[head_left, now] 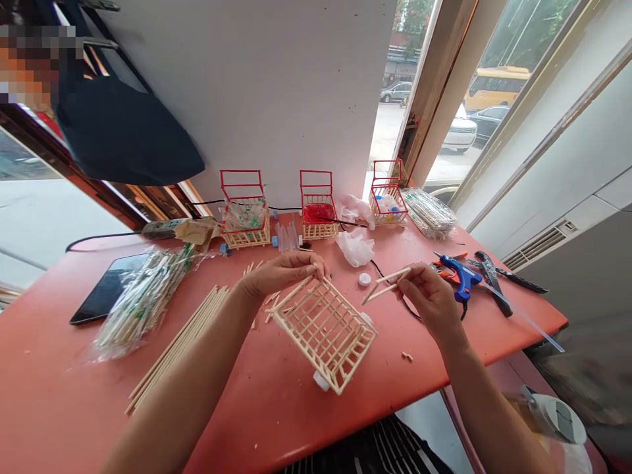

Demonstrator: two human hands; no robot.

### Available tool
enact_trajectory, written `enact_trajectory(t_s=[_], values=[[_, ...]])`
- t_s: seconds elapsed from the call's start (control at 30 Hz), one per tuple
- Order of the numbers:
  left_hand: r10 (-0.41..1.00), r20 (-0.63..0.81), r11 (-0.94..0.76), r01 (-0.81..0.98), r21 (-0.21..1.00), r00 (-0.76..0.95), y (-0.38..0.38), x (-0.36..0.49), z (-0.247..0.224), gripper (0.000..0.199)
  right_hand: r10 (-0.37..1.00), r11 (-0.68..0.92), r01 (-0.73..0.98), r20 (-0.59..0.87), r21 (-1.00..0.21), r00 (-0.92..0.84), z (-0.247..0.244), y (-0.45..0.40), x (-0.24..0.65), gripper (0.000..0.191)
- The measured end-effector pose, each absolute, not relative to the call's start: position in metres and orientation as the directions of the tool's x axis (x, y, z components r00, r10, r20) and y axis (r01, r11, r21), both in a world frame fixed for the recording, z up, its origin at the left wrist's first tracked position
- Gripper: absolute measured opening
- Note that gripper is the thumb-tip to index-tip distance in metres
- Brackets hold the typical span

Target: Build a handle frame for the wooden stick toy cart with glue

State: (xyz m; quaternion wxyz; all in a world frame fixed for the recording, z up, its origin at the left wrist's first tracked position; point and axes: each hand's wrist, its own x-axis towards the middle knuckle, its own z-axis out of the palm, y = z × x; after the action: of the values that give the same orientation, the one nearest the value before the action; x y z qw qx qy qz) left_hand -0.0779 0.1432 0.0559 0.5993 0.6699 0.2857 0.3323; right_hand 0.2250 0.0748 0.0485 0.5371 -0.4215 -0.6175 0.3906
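Note:
A small basket of pale wooden sticks (328,322) hangs tilted over the red table (237,408), its top corner pinched by my left hand (286,271). White round caps (321,380) are fixed to it like wheels. To its right, my right hand (428,295) pinches a small frame of pale sticks (385,284), apart from the basket. A loose white cap (364,280) lies between my hands, farther back.
Three stick baskets with red handles (318,227) stand along the wall. A blue glue gun (461,275) and pliers (494,283) lie right. Long sticks (182,342), a bagged bundle (143,303) and a black tablet (108,286) lie left.

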Motion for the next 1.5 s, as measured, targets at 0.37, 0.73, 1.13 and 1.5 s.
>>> enact_trajectory(t_s=[0.37,0.73,1.13,1.5], values=[[0.615,-0.001,0.013,-0.009,1.000,0.789,0.176,-0.044,0.038,0.047,0.926,0.272,0.071,0.241,-0.960,-0.290,0.099,0.119,0.190,0.028],[0.672,0.033,-0.030,-0.017,0.999,0.740,0.177,-0.040,0.043,0.044,0.885,0.222,0.046,0.181,-0.974,-0.430,0.079,0.149,0.164,0.032],[0.990,0.052,-0.052,0.001,0.999,0.132,0.091,-0.123,0.034,0.042,0.913,0.318,0.127,0.268,-0.939,-0.308,0.078,0.131,0.152,0.031],[0.985,0.150,-0.147,0.036,0.988,-0.080,0.073,-0.083,0.047,0.022,0.916,0.319,0.098,0.280,-0.943,-0.286,0.068,0.129,0.155,0.028]])
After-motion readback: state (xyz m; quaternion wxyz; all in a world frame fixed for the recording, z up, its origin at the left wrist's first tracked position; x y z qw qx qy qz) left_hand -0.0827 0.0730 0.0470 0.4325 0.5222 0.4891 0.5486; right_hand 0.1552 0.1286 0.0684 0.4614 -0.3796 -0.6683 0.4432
